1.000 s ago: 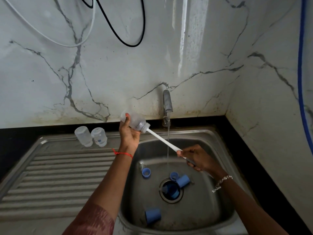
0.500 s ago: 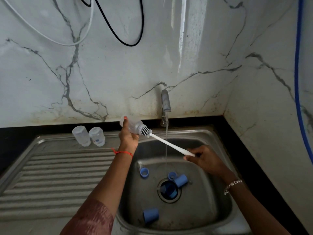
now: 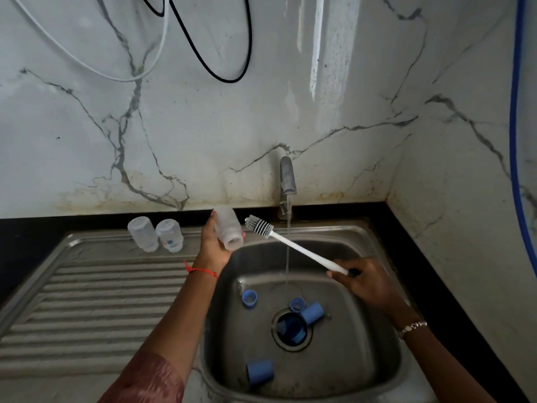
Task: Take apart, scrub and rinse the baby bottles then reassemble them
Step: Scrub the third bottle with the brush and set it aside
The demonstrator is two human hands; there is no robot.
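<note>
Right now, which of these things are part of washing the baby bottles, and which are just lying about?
Part of the job: bottle in the left hand, brush in the right hand, two bottles on the drainboard, blue caps in the sink, running tap.
Just there: white cable, black cable, blue hose.

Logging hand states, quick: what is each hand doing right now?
Left hand: closed, holding a bottle.
Right hand: closed, holding the brush by its handle.
</note>
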